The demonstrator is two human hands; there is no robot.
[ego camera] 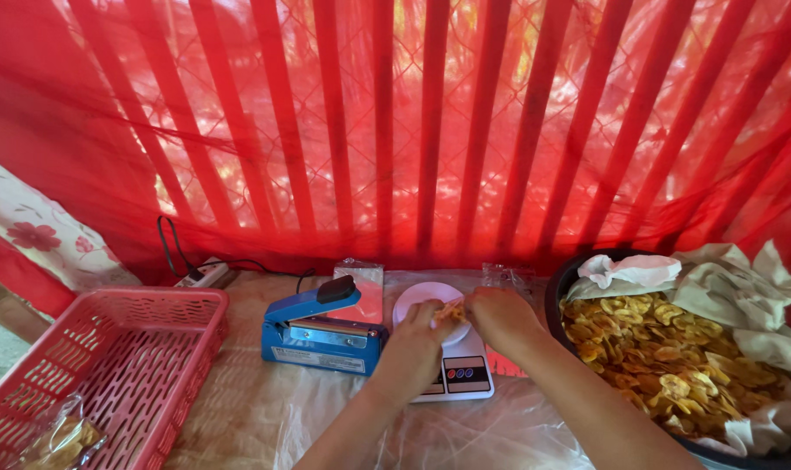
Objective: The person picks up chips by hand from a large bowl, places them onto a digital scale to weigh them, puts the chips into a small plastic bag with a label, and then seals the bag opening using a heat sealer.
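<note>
**Two hands meet over a small kitchen scale**

Both hands come together above the round white pan of a digital scale (452, 370), at the middle of the table (239, 409). The left hand (417, 339) has its fingers pinched on a small clear bag of yellow chips (450, 310), and the right hand (500, 318) closes on the same bag from the right side — the two hands touching or nearly so at the bag. Chips and bag sit just over the pan; whether they rest on it cannot be told.

Just left of the scale stands a blue heat sealer (321, 335) with a black knob on its arm, its cord running back to a white power strip (202, 276) at the far left edge. Clear empty bags (365, 292) lie behind the sealer and scale.

To the right, near the right forearm, a dark round basin (559, 287) lined with crumpled paper holds a heap of yellow banana chips (656, 348). At the near left a red plastic basket (126, 348) holds one filled bag (60, 439) in its near corner.

Red netting (395, 130) over a fence fills the far side — clear plastic sheeting covers the table.
</note>
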